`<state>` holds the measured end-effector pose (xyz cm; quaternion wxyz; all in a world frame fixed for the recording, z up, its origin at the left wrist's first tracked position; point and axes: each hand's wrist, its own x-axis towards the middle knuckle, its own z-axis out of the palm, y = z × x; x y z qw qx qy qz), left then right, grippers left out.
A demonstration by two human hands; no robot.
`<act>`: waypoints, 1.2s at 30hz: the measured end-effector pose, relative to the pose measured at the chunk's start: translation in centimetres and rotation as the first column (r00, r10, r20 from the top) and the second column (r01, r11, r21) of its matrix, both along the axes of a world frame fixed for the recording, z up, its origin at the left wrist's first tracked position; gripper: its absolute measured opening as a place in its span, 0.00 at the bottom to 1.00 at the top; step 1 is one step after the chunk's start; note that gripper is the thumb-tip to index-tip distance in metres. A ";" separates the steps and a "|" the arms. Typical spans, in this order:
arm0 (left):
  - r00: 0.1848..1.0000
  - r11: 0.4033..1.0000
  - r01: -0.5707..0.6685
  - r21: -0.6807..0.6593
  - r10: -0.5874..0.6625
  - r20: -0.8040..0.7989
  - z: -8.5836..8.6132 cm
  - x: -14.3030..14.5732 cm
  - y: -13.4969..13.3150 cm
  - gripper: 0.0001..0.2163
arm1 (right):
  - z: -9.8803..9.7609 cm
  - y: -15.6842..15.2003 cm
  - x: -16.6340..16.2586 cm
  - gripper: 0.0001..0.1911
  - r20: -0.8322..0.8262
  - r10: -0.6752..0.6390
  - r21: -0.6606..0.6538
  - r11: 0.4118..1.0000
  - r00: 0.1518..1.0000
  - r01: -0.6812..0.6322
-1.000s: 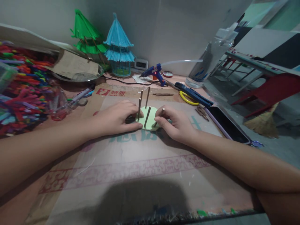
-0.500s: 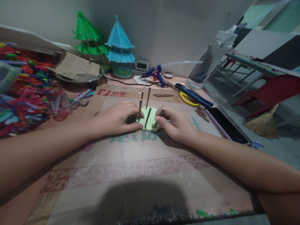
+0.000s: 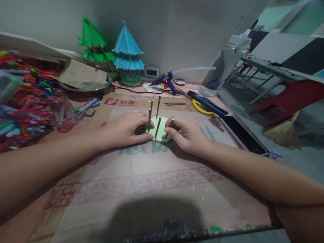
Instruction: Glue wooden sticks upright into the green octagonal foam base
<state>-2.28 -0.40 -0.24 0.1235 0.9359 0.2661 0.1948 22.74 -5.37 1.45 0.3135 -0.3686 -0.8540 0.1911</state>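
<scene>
Only a red logo (image 3: 118, 101) with small characters marks the cardboard sheet (image 3: 152, 189), too small to read. Teal lettering (image 3: 136, 148) is half hidden under the hands. The left hand (image 3: 126, 130) presses closed fingers on the green disc (image 3: 163, 128) at mid-sheet. The right hand (image 3: 188, 135) pinches a leaning stick (image 3: 171, 122) at the disc's right edge.

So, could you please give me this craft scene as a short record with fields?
Surface: cardboard sheet, printed, lying flat
Left hand: grips the left edge of the green disc
Right hand: pinches a leaning stick at the disc's right edge
On disc: several more sticks, roughly upright
Behind: glue gun, pliers, blue model pavilion, green model pavilion
Right side: phone, screen dark
Left side: multicoloured craft heap
</scene>
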 end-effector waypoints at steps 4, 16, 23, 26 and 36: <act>1.000 1.000 0.003 -0.003 -0.003 -0.003 0.1 0.0 0.0 0.15 | -0.2 -0.1 0.1 0.08 0.017 -0.004 0.016 1.000 1.000 0.004; 1.000 1.000 -0.008 -0.011 0.008 0.003 0.1 0.1 -0.2 0.15 | -0.3 -0.3 0.3 0.12 -0.184 0.010 -0.078 0.997 0.983 -0.024; 0.998 0.998 -0.061 0.025 0.061 -0.013 0.1 0.1 -0.1 0.14 | -0.6 1.0 0.8 0.19 -0.386 -0.131 -0.148 0.986 0.913 0.079; 0.993 0.993 -0.111 0.045 0.112 -0.021 -0.1 0.0 0.0 0.13 | -1.2 1.9 0.8 0.20 -0.429 -0.197 -0.261 0.961 0.882 0.088; 0.987 0.986 -0.163 0.034 0.163 0.017 -0.8 -0.1 0.4 0.10 | -1.5 2.2 0.5 0.13 -0.307 -0.200 -0.222 0.966 0.930 0.134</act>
